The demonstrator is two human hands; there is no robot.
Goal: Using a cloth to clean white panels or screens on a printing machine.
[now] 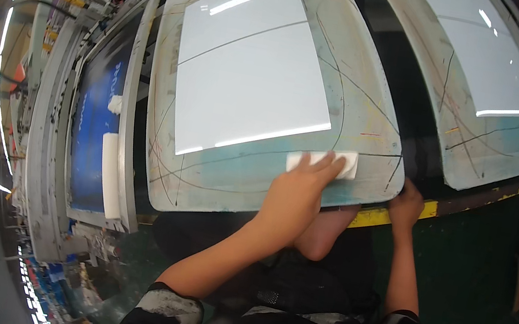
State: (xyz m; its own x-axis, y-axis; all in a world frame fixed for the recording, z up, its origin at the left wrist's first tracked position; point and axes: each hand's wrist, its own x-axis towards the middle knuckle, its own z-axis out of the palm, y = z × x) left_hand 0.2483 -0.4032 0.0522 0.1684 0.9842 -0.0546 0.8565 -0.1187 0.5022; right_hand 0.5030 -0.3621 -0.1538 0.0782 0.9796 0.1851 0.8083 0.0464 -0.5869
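Observation:
My left hand (pixel 298 189) presses a folded white cloth or pad (pixel 349 165) onto the near right part of a worn, rounded printing platen (pixel 235 183). A glossy white sheet (pixel 251 88) lies flat on that platen, a dark line running across its upper half. The cloth is just below the sheet's near right corner, apart from it. At the platen's near right corner, my right hand (pixel 406 207) is beside a yellow-painted rail (pixel 368 217). Its fingertips are hidden, so what it grips is unclear.
Left of the platen stands a metal-framed printing screen (pixel 135 89) with blue mesh and a white strip (pixel 111 176) at its edge. Another platen (pixel 490 164) with a second white sheet (pixel 492 62) is on the right, across a dark gap. A bare knee or foot (pixel 321 237) is under the near edge.

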